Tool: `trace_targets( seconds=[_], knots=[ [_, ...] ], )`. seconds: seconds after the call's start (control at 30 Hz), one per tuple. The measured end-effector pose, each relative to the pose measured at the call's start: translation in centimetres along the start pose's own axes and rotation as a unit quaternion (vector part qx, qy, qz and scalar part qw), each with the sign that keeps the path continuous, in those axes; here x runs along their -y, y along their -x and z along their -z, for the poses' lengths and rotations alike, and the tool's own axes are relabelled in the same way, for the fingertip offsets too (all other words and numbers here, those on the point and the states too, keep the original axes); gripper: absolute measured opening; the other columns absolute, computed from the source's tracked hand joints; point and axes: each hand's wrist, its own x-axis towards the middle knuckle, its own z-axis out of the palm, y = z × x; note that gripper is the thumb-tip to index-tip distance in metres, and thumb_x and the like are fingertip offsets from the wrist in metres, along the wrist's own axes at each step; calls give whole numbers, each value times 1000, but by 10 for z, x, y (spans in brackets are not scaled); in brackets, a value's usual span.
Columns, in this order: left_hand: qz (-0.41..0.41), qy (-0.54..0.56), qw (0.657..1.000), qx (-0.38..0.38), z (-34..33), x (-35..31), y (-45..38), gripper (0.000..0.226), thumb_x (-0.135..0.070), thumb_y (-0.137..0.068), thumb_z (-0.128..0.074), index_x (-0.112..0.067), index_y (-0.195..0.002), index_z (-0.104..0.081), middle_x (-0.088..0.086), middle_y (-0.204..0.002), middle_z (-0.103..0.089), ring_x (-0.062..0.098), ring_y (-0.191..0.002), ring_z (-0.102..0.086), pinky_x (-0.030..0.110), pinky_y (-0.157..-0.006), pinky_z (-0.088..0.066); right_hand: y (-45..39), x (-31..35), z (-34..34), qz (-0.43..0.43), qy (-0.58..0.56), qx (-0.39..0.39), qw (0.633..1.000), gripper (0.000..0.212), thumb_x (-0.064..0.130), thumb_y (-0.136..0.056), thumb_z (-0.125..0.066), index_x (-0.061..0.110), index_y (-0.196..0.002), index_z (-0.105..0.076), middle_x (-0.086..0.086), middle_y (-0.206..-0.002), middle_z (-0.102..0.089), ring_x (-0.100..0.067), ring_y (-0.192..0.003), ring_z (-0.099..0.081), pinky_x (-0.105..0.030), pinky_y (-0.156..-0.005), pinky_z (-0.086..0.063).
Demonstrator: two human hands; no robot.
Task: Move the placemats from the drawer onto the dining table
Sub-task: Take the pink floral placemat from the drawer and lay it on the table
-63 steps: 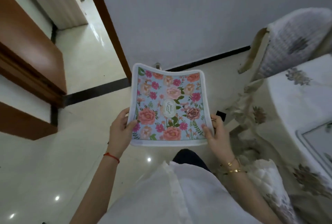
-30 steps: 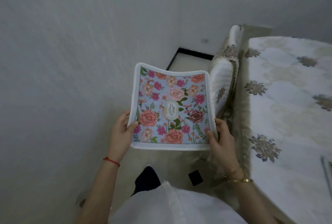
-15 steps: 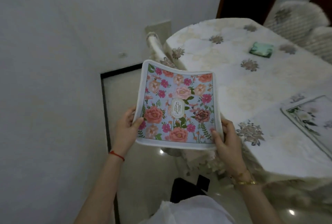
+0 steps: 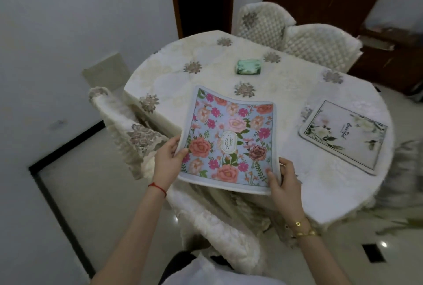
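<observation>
Left hand (image 4: pixel 168 161): centre-left of the frame, red cord at the wrist. Thumb lies on the printed face, fingers curled under; it pinches the left edge of the floral placemat (image 4: pixel 231 140).

Floral placemat: centre of the frame, between the two hands. Pale blue ground, pink and coral blooms, white border, oval label at the middle. Held face up and sagging slightly, its far edge over the counter (image 4: pixel 206 72), its near edge past the counter's near rim. Whether the far edge touches the cloth cannot be told.

Right hand (image 4: pixel 285 184): lower centre-right, gold bracelets at the wrist. Thumb on top, fingers curled round the near right corner of the floral placemat; it grips that corner.

Second placemat (image 4: pixel 343 136): right of the frame, lying flat on the counter, white flowers with green leaves, well apart from the held one.

Green packet (image 4: pixel 248 66): upper centre, on the counter, beyond the floral placemat.

Covered chairs: one at left (image 4: pixel 128 129), two at upper right (image 4: pixel 320 44).
</observation>
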Motion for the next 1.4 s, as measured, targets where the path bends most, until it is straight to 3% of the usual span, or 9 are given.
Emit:
trace_targets(
  seconds=[0.27, 0.37, 0.5, 0.63, 0.7, 0.77, 0.93, 1.13, 1.4],
  knots=[
    [23, -44, 993, 105, -55, 28, -112, 32, -4, -89, -60, -9, -121, -59, 8, -109, -68, 19, -92, -67, 37, -81, -58, -50, -26, -24, -77, 53, -65, 993, 24, 24, -96, -52, 23, -117, -40, 2, -107, -62, -14, -93, -64, -35, -75, -57],
    [33, -65, 987, 142, -79, 44, -152, 34, -8, -89, -61, -9, -123, -59, 9, -113, -68, 24, -97, -67, 44, -85, -57, -72, -40, -34, -99, 91, -86, 987, 27, 22, -96, -52, 16, -120, -41, -2, -106, -63, -16, -91, -62, -16, -70, -51],
    [42, -71, 979, 186, -106, 60, -193, 33, -6, -90, -60, -10, -122, -59, 11, -113, -68, 24, -97, -67, 40, -86, -57, -98, -59, -51, -132, 158, -136, 969, 28, 19, -94, -55, 9, -119, -45, -4, -93, -64, -16, -73, -57, -12, -53, -38],
    [54, -76, 970, 226, -125, 80, -216, 34, -3, -89, -58, -6, -123, -59, 9, -112, -67, 20, -94, -66, 28, -81, -57, -111, -81, -68, -189, 135, -136, 963, 29, 17, -94, -54, 6, -119, -43, -2, -89, -59, -28, -81, -63, -46, -69, -54],
    [53, -83, 966, 240, -130, 90, -221, 33, -2, -89, -58, -7, -122, -60, 6, -108, -67, 17, -89, -65, 23, -78, -57, -111, -87, -73, -199, 135, -142, 960, 30, 17, -94, -54, 6, -120, -42, -2, -98, -59, -27, -89, -63, -43, -75, -53],
    [63, -89, 964, 244, -132, 100, -225, 33, -4, -89, -59, -9, -121, -60, 7, -108, -67, 20, -91, -66, 33, -83, -57, -109, -93, -77, -200, 131, -150, 959, 29, 18, -94, -55, 7, -118, -43, -4, -104, -59, -25, -93, -62, -43, -79, -53],
    [66, -117, 959, 249, -133, 117, -234, 35, -8, -88, -62, -9, -123, -59, 10, -116, -66, 21, -99, -65, 38, -91, -53, -105, -103, -80, -222, 124, -152, 955, 27, 27, -94, -57, 11, -114, -47, -3, -99, -64, -19, -86, -64, -42, -74, -56],
    [47, -131, 961, 241, -132, 118, -240, 46, -7, -83, -68, -14, -128, -57, -4, -104, -65, 7, -84, -64, 4, -69, -49, -101, -115, -81, -241, 142, -155, 947, 28, 41, -92, -57, 22, -109, -49, 1, -92, -64, -14, -83, -63, -34, -69, -55],
    [-12, -183, 950, 252, -131, 124, -243, 51, -11, -83, -70, -16, -131, -55, -2, -113, -67, 11, -94, -65, 26, -90, -51, -101, -129, -72, -213, 244, -112, 939, 29, 43, -92, -57, 19, -109, -54, 4, -91, -58, -10, -88, -51, -17, -85, -38]
  ],
)
